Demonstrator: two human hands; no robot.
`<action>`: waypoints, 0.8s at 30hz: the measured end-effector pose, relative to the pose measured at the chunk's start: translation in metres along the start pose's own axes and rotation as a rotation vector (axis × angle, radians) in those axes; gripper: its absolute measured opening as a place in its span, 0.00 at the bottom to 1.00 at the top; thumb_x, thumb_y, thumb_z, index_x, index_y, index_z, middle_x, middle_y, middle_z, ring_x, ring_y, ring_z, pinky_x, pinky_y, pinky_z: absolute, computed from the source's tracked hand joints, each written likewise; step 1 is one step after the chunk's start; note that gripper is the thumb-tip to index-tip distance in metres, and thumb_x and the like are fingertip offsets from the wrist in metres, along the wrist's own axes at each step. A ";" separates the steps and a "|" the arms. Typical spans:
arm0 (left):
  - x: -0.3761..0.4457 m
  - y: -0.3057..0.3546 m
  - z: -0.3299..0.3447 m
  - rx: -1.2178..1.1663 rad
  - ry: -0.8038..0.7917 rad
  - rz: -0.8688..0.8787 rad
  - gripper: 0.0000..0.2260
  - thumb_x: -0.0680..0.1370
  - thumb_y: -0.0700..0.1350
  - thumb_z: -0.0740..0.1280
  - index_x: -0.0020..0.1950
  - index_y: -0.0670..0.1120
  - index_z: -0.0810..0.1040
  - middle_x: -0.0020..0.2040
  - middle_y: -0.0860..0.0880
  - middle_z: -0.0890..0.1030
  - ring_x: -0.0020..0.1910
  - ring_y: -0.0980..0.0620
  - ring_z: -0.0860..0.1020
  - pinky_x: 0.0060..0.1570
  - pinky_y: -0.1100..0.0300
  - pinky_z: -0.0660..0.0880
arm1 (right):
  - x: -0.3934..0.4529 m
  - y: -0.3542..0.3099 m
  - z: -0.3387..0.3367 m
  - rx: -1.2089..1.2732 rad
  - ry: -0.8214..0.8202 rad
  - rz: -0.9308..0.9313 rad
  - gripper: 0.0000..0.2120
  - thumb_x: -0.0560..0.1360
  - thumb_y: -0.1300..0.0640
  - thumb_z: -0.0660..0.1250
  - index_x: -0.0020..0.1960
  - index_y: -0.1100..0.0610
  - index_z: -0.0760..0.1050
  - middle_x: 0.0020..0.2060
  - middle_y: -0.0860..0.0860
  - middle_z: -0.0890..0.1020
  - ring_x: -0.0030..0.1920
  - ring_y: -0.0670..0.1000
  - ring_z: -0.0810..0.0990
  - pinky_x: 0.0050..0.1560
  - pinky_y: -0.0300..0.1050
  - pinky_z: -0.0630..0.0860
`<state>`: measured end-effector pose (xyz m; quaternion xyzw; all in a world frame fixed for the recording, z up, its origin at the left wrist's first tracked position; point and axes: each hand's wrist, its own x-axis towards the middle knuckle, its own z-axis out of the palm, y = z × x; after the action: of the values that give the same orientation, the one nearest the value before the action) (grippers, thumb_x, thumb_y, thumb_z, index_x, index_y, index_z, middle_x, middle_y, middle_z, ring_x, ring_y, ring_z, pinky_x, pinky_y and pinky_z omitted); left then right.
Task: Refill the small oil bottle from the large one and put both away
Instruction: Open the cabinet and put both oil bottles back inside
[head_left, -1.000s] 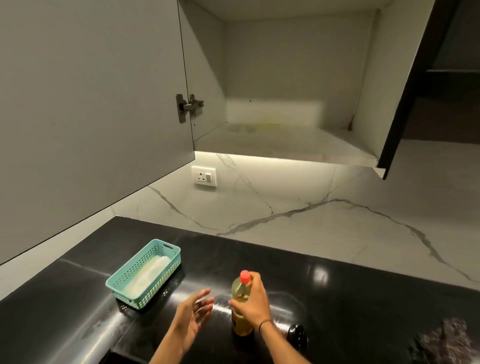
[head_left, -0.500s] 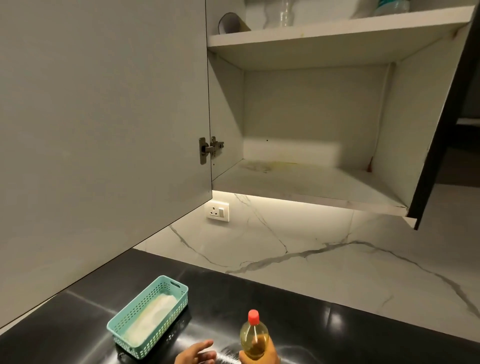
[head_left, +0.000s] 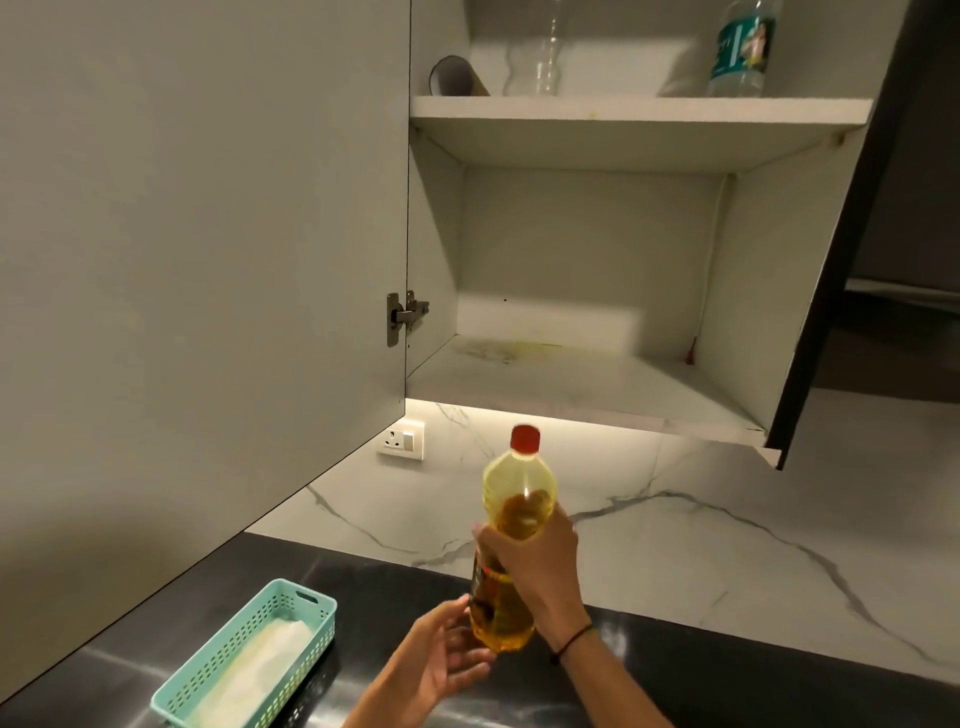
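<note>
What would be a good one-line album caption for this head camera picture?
Right hand lifts a red-capped yellow oil bottle toward the open grey wall cabinet; left hand open beside its base.

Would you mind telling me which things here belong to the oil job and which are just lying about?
Part of the job:
- oil bottle, red cap on, gripped by the right hand
- left hand, by the bottle's base
- open cabinet's lower shelf

Lying about:
- teal basket
- wall socket
- green-labelled bottle on the upper shelf

oil bottle (head_left: 511, 545) label and shelf bottle (head_left: 740, 47) label, both unreadable
</note>
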<state>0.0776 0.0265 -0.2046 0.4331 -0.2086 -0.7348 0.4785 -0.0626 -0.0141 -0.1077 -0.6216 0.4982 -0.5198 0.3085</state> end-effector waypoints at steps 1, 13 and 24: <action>-0.004 0.009 0.011 -0.018 -0.036 0.040 0.21 0.78 0.53 0.70 0.60 0.37 0.81 0.50 0.36 0.85 0.41 0.42 0.86 0.39 0.52 0.85 | 0.006 -0.017 -0.005 -0.006 -0.004 -0.001 0.30 0.64 0.34 0.78 0.57 0.52 0.75 0.47 0.47 0.82 0.47 0.47 0.83 0.54 0.46 0.83; -0.052 0.102 0.084 -0.187 -0.194 0.360 0.19 0.78 0.49 0.69 0.65 0.39 0.80 0.61 0.36 0.85 0.56 0.40 0.87 0.55 0.52 0.83 | 0.059 -0.166 -0.048 0.204 0.055 -0.074 0.19 0.66 0.52 0.82 0.53 0.50 0.78 0.46 0.48 0.84 0.48 0.51 0.85 0.52 0.52 0.84; -0.035 0.172 0.151 -0.077 0.034 0.624 0.11 0.78 0.37 0.75 0.58 0.32 0.83 0.53 0.36 0.88 0.50 0.44 0.88 0.53 0.59 0.84 | 0.156 -0.225 -0.040 0.213 0.162 -0.131 0.20 0.61 0.50 0.81 0.51 0.49 0.81 0.47 0.48 0.85 0.49 0.51 0.84 0.53 0.53 0.84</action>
<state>0.0467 -0.0372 0.0156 0.3422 -0.2953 -0.5525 0.7004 -0.0390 -0.0846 0.1589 -0.5726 0.4218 -0.6372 0.2971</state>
